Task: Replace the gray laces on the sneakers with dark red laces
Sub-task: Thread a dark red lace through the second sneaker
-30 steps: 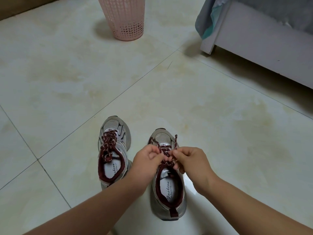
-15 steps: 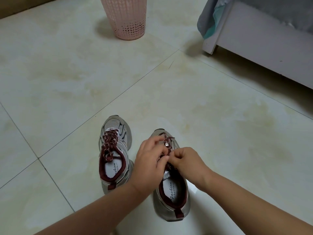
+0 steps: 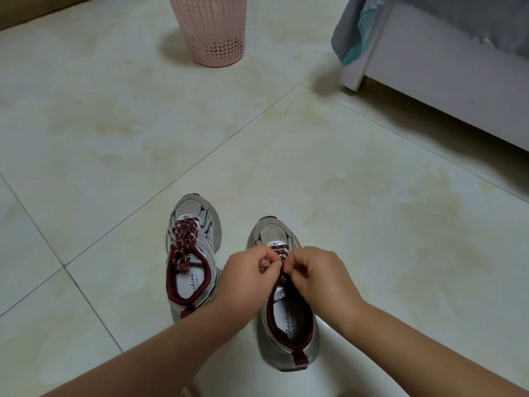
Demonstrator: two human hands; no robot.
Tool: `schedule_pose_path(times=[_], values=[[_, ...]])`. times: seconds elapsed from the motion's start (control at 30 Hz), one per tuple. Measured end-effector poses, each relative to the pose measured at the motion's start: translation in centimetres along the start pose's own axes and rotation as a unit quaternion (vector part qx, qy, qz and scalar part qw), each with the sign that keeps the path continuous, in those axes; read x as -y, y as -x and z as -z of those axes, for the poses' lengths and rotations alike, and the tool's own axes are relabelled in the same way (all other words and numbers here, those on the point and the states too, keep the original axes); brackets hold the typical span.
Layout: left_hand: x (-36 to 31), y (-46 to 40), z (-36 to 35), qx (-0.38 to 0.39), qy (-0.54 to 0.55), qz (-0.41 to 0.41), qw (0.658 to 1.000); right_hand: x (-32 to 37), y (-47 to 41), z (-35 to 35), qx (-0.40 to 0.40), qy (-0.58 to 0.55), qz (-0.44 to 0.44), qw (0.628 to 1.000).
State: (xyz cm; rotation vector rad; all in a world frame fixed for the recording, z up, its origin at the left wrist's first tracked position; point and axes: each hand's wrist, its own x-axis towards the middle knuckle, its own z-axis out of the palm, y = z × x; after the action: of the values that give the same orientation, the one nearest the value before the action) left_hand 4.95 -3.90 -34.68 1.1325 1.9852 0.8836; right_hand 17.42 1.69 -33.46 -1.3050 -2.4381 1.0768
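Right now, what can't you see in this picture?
- The knot on the right shoe: left hand and right hand cover it, head view.
- Top of the pink basket: cut off by the upper edge.
- Insole words: partly hidden, too small to read fully.

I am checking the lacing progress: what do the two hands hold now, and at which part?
Both the left hand and the right hand pinch the dark red lace of the right sneaker, at its upper end near the tongue.

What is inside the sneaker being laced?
A white printed insole shows inside the grey, dark-red-lined right sneaker; its front part is covered by the tongue and both hands.
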Motion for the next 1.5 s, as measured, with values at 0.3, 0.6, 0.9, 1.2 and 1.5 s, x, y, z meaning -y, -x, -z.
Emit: schedule_pose_path(times=[0.3,0.6,0.9,1.2,1.5], values=[[0.3,-0.9,1.5,0.164,0.085,0.076,0.98,-0.7,0.2,-1.2,-0.012,0.208,0.099,0.973],[-0.3,-0.8,1.2,0.232,0.253,0.221,0.913,-0.7,1.0,-0.6,-0.095,0.157,0.107,0.977],[0.7,-1.4,2.1,0.174,0.168,0.147,0.959,-1.4,0.5,-0.5,-0.038,0.038,0.048,0.997],[1.7,-2.4,2.7,0.071,-0.119,0.057,0.989,-2.5,2.8,1.1,0.035,0.092,0.051,0.994],[1.2,-1.9,3.1,0.082,-0.136,0.038,0.987,-0.5,2.7,2.3,0.074,0.046,-0.042,0.995]])
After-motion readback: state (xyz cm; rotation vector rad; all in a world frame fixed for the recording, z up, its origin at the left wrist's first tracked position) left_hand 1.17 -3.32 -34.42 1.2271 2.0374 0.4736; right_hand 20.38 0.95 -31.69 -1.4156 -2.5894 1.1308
